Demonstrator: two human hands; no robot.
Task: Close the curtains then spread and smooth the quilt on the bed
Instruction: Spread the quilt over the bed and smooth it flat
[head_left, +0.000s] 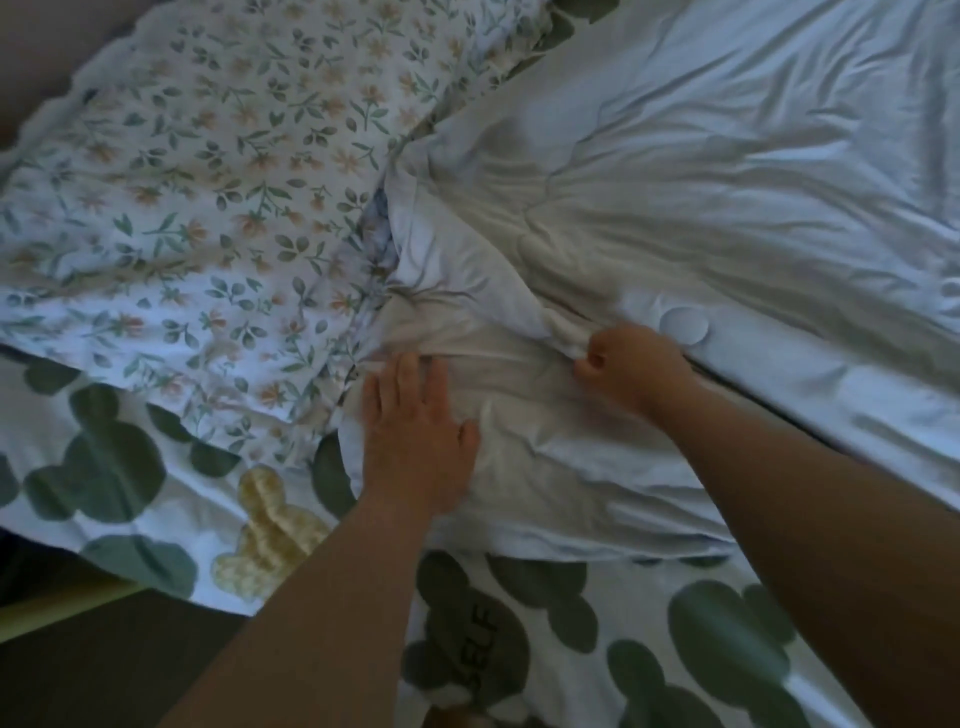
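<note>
A pale white quilt (701, 171) lies rumpled across the right and middle of the bed, with deep creases running toward its near corner. My left hand (415, 436) rests flat on that corner, fingers apart, pressing the fabric down. My right hand (631, 366) is closed on a bunched fold of the quilt just to the right of it. Both bare forearms reach in from the bottom of the view. No curtains are in view.
A floral pillow (208, 197) with orange flowers and green leaves lies at the upper left, touching the quilt's edge. Under everything is a white sheet with large green shapes (104, 467). The bed's near edge and dark floor (104, 665) show at the bottom left.
</note>
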